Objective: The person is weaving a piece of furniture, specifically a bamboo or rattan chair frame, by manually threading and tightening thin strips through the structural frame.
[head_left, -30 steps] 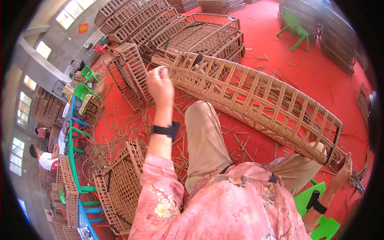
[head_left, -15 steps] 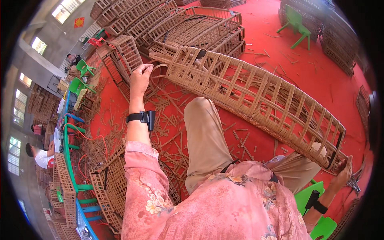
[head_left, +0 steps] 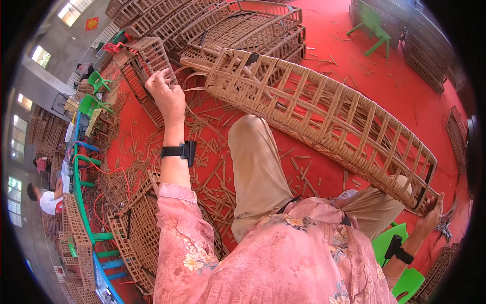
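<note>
A long, curved, woven rattan basket (head_left: 329, 119) with open lattice sides slants across in front of me, its near right end over my leg. At that end my right hand (head_left: 433, 212) is closed on the frame, fingers partly hidden. My left hand (head_left: 166, 96) is raised left of the far end, fingers curled together. A thin rattan strip (head_left: 194, 89) runs from the basket's far end toward this hand and seems to be pinched in it; the fingertips are hard to make out. Each wrist wears a black strap with a small device.
Stacked baskets (head_left: 253, 25) stand beyond the far end. Cut rattan pieces (head_left: 215, 177) litter the red floor. Another basket (head_left: 139, 228) lies left of me. Green chairs (head_left: 372, 28) stand at the back right; a person in white (head_left: 48, 200) is at far left.
My left hand has drawn left and slightly down, away from the basket's end. My right hand stays at the near end, and the basket has barely shifted. The view has tilted a little.
</note>
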Demonstrator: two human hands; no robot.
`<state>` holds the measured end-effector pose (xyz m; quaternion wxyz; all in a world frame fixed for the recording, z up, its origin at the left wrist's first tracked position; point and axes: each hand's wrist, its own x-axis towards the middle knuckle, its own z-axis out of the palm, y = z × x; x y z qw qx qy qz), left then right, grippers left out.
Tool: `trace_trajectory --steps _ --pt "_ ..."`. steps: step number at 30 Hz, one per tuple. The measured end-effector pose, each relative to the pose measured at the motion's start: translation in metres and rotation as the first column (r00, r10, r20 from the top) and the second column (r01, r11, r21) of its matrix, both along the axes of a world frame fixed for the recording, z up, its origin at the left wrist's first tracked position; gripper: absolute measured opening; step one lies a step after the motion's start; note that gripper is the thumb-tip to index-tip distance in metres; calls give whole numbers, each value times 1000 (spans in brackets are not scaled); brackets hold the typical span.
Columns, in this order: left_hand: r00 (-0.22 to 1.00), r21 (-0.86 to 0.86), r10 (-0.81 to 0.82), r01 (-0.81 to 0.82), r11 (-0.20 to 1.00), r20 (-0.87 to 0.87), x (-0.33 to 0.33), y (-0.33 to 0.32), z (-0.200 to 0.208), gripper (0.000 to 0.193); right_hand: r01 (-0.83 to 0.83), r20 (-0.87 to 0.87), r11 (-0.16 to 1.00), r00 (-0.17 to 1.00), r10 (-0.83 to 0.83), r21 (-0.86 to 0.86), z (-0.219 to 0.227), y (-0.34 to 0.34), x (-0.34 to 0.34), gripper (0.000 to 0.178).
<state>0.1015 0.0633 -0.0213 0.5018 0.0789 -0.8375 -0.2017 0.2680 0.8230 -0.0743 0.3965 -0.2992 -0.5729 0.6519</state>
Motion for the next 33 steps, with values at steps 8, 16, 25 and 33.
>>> trace_trajectory --steps 8,16,25,33 --pt "975 224 -165 130 966 146 -16 -43 -12 40 -222 -199 973 958 205 -69 5 0 -3 24" --pt "922 368 -312 215 905 229 -18 -122 -45 38 -163 -211 980 960 183 110 57 -66 -19 24" --pt "912 349 -249 129 928 326 -14 -104 -34 40 -210 -225 971 946 232 116 72 -67 -9 27" --pt "931 332 -200 92 939 307 -16 -91 -32 42 -410 -159 871 873 461 271 86 -95 19 12"
